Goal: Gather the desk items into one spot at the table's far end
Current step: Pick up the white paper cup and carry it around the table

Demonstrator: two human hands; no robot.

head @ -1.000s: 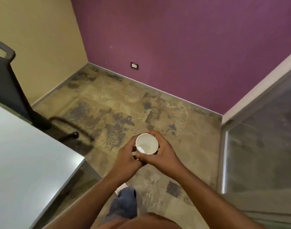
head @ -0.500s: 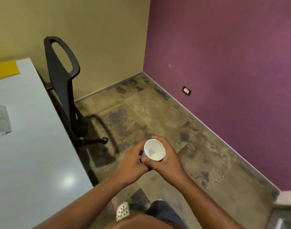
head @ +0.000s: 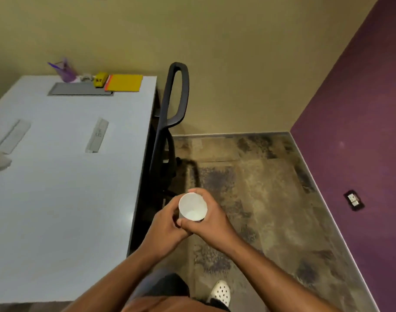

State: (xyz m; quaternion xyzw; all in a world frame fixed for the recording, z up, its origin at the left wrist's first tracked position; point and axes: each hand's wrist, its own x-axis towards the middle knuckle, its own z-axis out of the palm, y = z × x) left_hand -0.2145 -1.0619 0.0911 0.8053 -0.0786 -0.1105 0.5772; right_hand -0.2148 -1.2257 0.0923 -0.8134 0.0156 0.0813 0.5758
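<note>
1. Here, at the lower centre of the frame, both hands wrap a small white paper cup (head: 193, 207) that stands upright with its open mouth facing the camera.
2. The right hand (head: 209, 224) curls its fingers round the far and right side of the cup, thumb lying across the near side.
3. The left hand (head: 164, 226) cups the left side, fingers bent against the wall of the cup and touching the right thumb.
4. The cup is held over the floor, just to the right of the pale grey table (head: 64, 199), not above its top.
5. A black office chair (head: 170, 122) stands between the hands and the beige wall, tucked against the table's right edge.
6. On the table, mid-left in the frame, lie two flat grey rectangular blocks (head: 97, 136) well apart from each other.
7. At the table's far end, upper left, sit a yellow flat folder (head: 125, 83), a small yellow boxy object (head: 100, 79), a grey flat tray (head: 80, 89) and a purple pen holder (head: 66, 72), close together.
8. A white perforated clog (head: 220, 293) shows at the bottom on the mottled brown floor (head: 260, 199).
</note>
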